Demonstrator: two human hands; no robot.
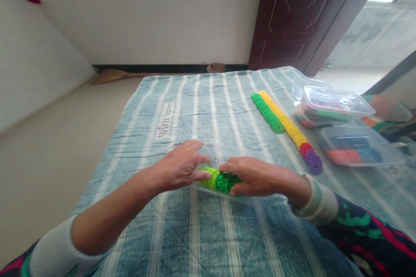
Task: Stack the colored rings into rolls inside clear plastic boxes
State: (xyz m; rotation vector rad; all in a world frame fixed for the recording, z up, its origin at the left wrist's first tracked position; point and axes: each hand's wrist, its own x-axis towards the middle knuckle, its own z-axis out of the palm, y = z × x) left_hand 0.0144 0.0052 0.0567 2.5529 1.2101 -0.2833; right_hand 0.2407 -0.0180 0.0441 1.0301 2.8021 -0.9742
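A shallow clear plastic box [221, 149] lies in front of me on the striped cloth. Inside it is a row of round crocheted pieces [222, 181], lime green on the left and darker green on the right. My left hand [182, 166] reaches over the box's left end, thumb and fingers curved around the lime end of the row. From the other side my right hand [251, 176] grips the darker green end between thumb and fingers. The row's right end is hidden under that hand.
Right of the box lie a green crocheted row [268, 113] and a longer yellow, red and purple row [287, 127]. Further right stand clear containers [338, 99] with coloured pieces and another clear box [360, 147]. The table cloth [182, 233] reaches the table's left edge.
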